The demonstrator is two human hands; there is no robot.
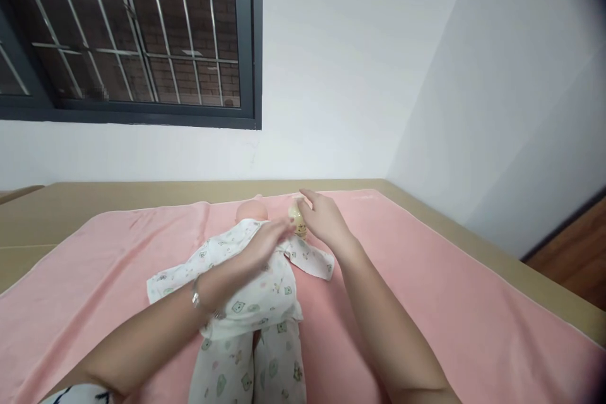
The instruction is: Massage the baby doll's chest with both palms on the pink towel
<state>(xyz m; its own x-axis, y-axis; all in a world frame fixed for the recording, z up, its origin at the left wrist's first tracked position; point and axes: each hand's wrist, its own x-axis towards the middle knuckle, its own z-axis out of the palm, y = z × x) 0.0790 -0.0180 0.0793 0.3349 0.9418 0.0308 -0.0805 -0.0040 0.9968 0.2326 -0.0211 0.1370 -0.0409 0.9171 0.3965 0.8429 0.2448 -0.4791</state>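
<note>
A baby doll [252,209] lies on its back in a white printed top [277,287] and matching trousers [281,360]. Beside its head stands a small pale-yellow bottle [299,221] with dark print. My left hand [269,241], a little blurred, stretches across the doll's chest with its fingers extended to the bottle's left side. To the right of the bottle is my right hand [326,218], thumb and fingers apart near the bottle's top. Whether either hand touches the bottle is unclear. A silvery bracelet [196,293] circles my left wrist.
A pink cloth [402,290] covers most of the tan padded surface [142,194] under the doll. Behind it rises a white wall [326,76] with a dark-framed, barred window [142,31]. Brown wood [572,252] shows at the far right.
</note>
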